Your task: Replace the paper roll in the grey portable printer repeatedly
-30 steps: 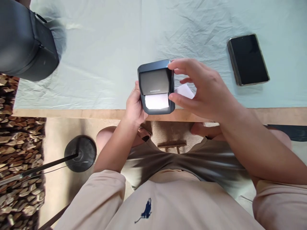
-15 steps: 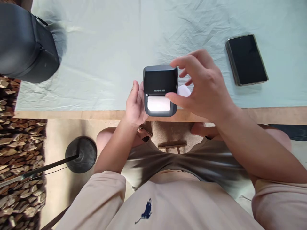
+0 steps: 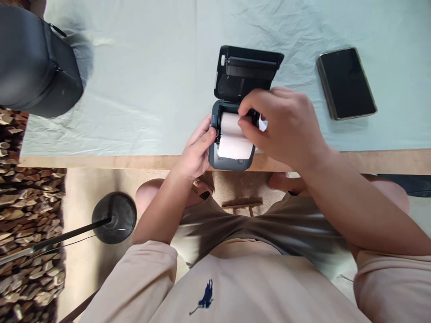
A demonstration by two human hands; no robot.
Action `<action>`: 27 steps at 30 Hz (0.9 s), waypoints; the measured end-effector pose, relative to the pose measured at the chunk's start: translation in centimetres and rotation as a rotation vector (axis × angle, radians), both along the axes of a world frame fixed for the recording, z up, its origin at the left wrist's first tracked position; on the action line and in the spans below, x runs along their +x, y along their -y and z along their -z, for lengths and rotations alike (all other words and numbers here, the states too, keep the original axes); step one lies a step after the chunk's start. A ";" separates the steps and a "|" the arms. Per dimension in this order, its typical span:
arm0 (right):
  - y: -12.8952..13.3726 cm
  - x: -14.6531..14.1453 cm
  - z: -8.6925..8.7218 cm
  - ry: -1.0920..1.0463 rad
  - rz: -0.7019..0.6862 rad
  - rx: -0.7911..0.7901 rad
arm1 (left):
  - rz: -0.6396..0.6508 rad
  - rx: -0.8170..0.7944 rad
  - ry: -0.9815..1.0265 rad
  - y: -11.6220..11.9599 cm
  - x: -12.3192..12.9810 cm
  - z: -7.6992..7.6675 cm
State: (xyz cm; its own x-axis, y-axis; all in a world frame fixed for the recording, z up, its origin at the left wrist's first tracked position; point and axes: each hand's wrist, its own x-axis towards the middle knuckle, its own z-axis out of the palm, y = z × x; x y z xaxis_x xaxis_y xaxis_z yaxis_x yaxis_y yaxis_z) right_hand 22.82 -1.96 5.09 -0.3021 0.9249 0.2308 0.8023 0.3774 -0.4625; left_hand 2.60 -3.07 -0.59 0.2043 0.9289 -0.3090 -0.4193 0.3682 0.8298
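Note:
A small dark grey label printer [image 3: 230,164] is held over the table's front edge, its black lid [image 3: 244,72] swung up and tilted back. My left hand [image 3: 198,148] is closed around the printer's left side, thumb on the rim. Inside the body lies a white paper roll [image 3: 234,130], with a loose end laid over the front. My right hand [image 3: 279,121] is over the printer's right side, thumb and index finger pinched together at the roll's upper right edge. Its other fingers are curled and partly hidden. Behind this hand a bit of white paper [image 3: 263,124] shows.
A phone in a clear case [image 3: 348,85] lies on the pale green cloth [image 3: 144,80] at the right. A black zippered case [image 3: 37,63] stands at the far left. On the floor are a round black stand base [image 3: 114,217] and stacked firewood [image 3: 30,224].
The printer's lid has gone from closed to raised, exposing the roll. The printer has shifted slightly right. My right hand's fingers have come from spread at the lid to together at the roll.

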 end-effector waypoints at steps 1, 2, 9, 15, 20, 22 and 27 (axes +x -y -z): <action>0.1 0.0 0.2 0.066 -0.008 -0.015 | -0.004 -0.016 0.000 0.0 0.0 0.0; 0.1 0.0 0.4 0.107 -0.011 -0.016 | 0.003 -0.021 0.002 0.1 0.0 0.0; 0.2 -0.7 0.4 0.250 0.009 -0.153 | 0.082 0.033 -0.008 0.2 -0.2 -0.2; 0.0 0.6 -1.6 -0.172 -0.023 -0.152 | 0.015 0.045 0.042 -0.2 -0.2 0.2; -3.1 4.0 -0.5 -0.935 0.232 -0.301 | -0.056 0.007 0.067 -0.9 -0.3 0.6; -4.3 4.9 0.8 -0.952 0.326 -0.352 | -0.071 -0.015 0.072 -1.1 -0.3 0.5; -5.2 6.5 4.3 -0.789 0.306 -0.271 | -0.117 -0.047 0.079 -1.2 -0.1 0.2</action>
State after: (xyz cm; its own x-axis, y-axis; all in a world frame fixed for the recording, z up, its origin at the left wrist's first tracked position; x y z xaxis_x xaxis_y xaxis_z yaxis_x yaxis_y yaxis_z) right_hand 29.28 3.19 0.79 0.1217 0.9921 0.0291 0.2603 -0.0036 -0.9655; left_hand 2.48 -1.84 -0.84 0.1210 0.9326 -0.3402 -0.5248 0.3510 0.7755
